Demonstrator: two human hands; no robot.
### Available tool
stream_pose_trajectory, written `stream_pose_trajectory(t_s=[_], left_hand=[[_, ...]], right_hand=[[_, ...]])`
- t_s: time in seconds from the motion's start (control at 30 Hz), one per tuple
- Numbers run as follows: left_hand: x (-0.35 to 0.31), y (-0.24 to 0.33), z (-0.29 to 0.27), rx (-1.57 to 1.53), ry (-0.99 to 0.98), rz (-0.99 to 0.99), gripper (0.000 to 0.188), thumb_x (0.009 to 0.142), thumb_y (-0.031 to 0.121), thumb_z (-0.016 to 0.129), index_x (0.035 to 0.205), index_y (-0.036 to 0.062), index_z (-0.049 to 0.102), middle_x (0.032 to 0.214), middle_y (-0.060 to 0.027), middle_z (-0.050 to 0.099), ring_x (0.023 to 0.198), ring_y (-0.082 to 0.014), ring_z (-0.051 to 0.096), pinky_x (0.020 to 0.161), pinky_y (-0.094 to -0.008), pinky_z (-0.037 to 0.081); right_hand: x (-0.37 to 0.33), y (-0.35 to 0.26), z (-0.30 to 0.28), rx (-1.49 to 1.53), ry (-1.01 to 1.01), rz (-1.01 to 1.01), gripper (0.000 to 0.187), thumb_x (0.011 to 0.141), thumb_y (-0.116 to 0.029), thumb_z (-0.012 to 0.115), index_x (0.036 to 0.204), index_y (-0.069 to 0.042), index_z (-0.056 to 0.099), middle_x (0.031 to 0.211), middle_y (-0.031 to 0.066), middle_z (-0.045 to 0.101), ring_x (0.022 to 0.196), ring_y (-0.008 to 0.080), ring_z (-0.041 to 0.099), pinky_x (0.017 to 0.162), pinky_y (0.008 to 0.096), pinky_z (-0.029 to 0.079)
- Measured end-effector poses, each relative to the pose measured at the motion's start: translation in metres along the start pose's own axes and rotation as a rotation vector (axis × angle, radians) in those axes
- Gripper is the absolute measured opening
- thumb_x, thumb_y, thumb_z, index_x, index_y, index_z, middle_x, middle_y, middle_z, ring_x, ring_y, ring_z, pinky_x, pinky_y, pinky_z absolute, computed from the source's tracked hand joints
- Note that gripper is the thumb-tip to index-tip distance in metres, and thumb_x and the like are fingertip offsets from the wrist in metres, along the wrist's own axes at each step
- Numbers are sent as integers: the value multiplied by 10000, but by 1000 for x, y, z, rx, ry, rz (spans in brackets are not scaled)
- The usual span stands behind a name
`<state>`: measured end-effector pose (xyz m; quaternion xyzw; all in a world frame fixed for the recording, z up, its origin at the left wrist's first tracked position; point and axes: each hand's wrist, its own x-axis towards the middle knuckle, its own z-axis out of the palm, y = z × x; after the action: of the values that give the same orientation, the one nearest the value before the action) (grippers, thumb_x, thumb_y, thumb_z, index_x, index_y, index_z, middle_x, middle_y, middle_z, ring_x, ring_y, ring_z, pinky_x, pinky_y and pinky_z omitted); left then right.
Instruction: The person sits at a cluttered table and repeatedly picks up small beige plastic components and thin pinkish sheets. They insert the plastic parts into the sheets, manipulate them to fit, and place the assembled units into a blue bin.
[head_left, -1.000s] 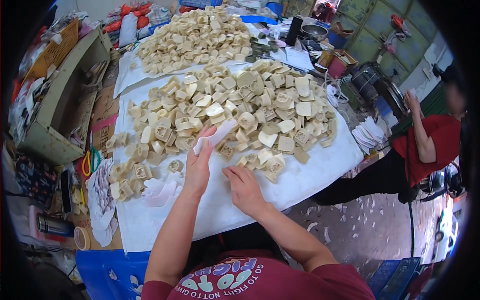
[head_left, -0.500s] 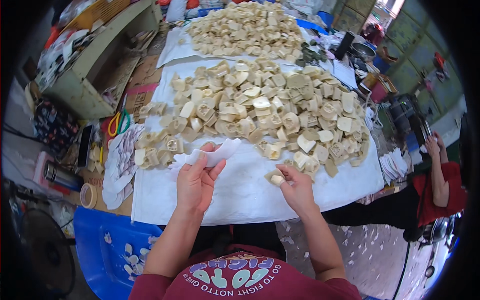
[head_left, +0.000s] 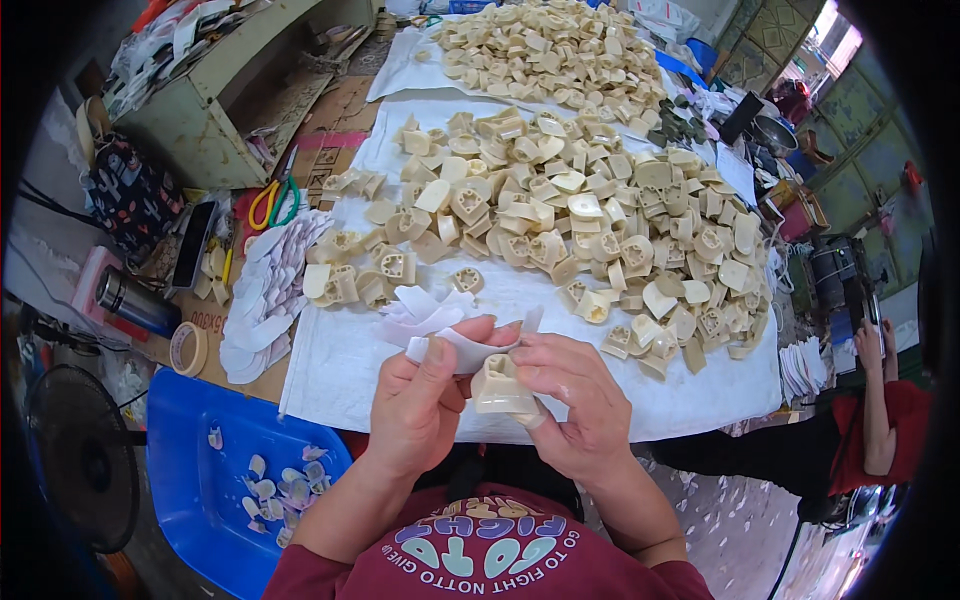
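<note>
My left hand (head_left: 408, 412) pinches a thin white cut sheet piece (head_left: 468, 352) between thumb and fingers. In my right hand (head_left: 582, 408) is a beige moulded shoe heel (head_left: 498, 390), its hollow ribbed end turned up. The two hands are close together at the table's front edge, and the right fingertips come up to the far end of the white piece. Whether they pinch that end too, I cannot tell. Just beyond lie more white cut pieces (head_left: 425, 310), and a single heel (head_left: 466, 280) lies past them.
A large pile of beige heels (head_left: 570, 210) covers much of the white cloth (head_left: 345, 400), with another heap (head_left: 550, 55) farther back. To the left are stacked white pieces (head_left: 265, 300), scissors (head_left: 275, 205), a tape roll (head_left: 188, 348) and a blue tub (head_left: 185, 460). Another person (head_left: 880, 430) works at right.
My right hand has moved left with the heel and now meets my left hand. The left hand has come nearer me with its white piece. The whole view has shifted slightly.
</note>
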<state>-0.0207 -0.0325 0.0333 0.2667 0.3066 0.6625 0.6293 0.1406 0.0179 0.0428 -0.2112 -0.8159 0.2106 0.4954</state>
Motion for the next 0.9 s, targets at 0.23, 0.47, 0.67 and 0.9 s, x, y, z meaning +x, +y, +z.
stream_pose_trajectory(t_s=[0.23,0.47,0.67,0.9], left_hand=[[-1,2,6,-24,-9,-24,470,1027,317,424,1297,-60,498,1256,-227,583,1169,-271,569,992,-396,452],[1,-1,8,165,18,30,370,1003,229,497,1215,-64,578,1188,-195,631,1104,-207,598,961,-338,464],[6,3,-3,345,61,58,255,952,141,592,1097,-56,664,1091,-158,680,958,-144,640,884,-291,496],[5,1,-10,124,96,-229,254,932,130,595,1086,-60,664,1088,-180,678,983,-194,654,903,-333,507]], right_hand=[[0,-1,-4,-28,14,-10,384,658,84,700,1016,-21,609,1047,137,669,976,331,648,826,373,539],[3,2,-7,-174,17,-41,351,664,3,731,989,-46,609,1004,103,661,912,298,626,808,402,493],[12,-1,-17,-372,-114,-46,349,630,-72,724,960,-67,609,945,59,637,877,259,561,804,395,387],[12,-5,-15,-437,-248,16,320,601,-72,688,908,-57,598,856,56,566,871,258,534,808,400,364]])
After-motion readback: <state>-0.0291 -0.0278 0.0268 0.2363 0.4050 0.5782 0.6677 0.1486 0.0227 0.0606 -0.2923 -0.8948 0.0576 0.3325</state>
